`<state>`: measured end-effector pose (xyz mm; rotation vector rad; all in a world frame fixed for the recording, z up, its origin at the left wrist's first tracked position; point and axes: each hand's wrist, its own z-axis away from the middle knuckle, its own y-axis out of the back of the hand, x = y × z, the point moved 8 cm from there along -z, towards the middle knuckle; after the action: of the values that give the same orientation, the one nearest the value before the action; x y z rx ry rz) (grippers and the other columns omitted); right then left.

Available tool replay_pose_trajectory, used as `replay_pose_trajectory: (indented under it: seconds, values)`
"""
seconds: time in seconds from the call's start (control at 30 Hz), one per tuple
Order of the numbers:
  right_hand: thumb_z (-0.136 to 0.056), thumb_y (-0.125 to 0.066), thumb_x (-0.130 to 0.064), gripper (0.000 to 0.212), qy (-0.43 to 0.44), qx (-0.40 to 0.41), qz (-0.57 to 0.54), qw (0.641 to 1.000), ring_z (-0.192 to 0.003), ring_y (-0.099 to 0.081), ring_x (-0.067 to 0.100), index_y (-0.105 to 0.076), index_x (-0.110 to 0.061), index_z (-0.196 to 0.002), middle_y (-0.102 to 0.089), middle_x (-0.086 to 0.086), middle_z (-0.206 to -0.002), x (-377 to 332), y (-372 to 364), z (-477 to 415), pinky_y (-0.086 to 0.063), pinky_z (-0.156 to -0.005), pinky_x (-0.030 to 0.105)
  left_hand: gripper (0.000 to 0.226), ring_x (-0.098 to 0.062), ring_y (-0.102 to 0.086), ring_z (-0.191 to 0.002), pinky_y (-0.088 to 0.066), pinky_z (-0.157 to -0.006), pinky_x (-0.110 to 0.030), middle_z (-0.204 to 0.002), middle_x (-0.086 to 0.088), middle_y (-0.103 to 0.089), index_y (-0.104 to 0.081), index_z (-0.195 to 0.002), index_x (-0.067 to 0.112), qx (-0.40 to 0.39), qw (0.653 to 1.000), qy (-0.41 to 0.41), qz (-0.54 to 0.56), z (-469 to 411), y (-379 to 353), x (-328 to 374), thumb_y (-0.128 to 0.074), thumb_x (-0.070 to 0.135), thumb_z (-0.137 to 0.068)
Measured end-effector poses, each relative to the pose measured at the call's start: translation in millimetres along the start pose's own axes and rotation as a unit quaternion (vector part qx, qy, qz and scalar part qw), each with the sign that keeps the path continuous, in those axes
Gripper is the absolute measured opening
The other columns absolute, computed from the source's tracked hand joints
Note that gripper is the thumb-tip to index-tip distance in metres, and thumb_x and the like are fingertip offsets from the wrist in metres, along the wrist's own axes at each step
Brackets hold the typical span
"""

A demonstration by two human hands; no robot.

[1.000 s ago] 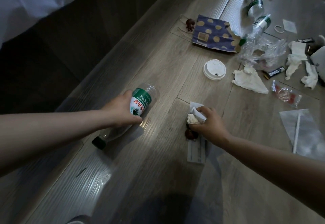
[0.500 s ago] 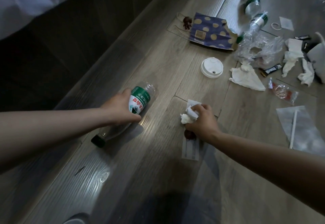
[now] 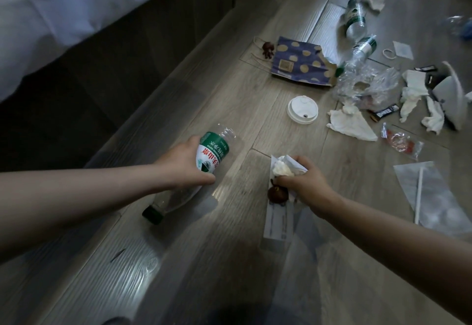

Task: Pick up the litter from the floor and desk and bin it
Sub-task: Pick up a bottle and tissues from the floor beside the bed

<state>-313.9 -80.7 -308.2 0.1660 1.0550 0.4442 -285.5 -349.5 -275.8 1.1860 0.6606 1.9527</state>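
Grey-brown plank floor (image 3: pixel 229 100), strewn with litter beside a dark bed base. Left hand (image 3: pixel 184 163): fingers and thumb wrapped round a clear water bottle (image 3: pixel 213 154) with a green-and-white label, tilted with its green cap toward the wearer; whether it touches the boards cannot be told. Right hand (image 3: pixel 304 181): clenched on a crumpled white tissue (image 3: pixel 282 169) and a scrap of paper, directly over a small brown object (image 3: pixel 277 194) at the head of a white paper slip (image 3: pixel 277 222). Farther out on the floor: white cup lid (image 3: pixel 302 108); blue polka-dot paper bag (image 3: pixel 298 62); two more bottles (image 3: pixel 355 18); clear plastic bag (image 3: pixel 367 84); flattened tissue (image 3: pixel 352 123); red wrapper (image 3: pixel 399 142); white straw (image 3: pixel 419 192) on a clear sleeve.
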Motion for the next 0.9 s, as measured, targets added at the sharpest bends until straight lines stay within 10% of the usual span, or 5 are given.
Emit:
replay_pose_trajectory:
  seconds: [0.27,0.9]
  values:
    - [-0.071,-0.079,-0.004,0.037,-0.003,0.008,-0.082,0.997,-0.091,-0.064,0.032,-0.06,-0.014,-0.101,-0.066,0.019,-0.103,-12,7,2,-0.054,-0.083,0.05,0.071,-0.01,-0.06,-0.077,-0.052,-0.058,-0.03,-0.091,0.006,-0.059,-0.042,-0.116,0.027,-0.009,0.999,0.0,0.045,-16,-14,13,-0.072,0.045,-0.054]
    - [-0.067,-0.076,-0.012,0.034,-0.03,0.026,-0.204,0.978,-0.081,-0.069,0.02,-0.067,-0.029,-0.095,-0.072,0.0,-0.086,1,-3,-22,-0.057,-0.068,0.034,0.073,-0.001,-0.058,-0.069,-0.038,-0.05,-0.014,-0.086,0.013,-0.061,-0.041,-0.117,0.035,0.028,0.972,0.092,0.215,-52,-48,10,-0.073,0.041,-0.051]
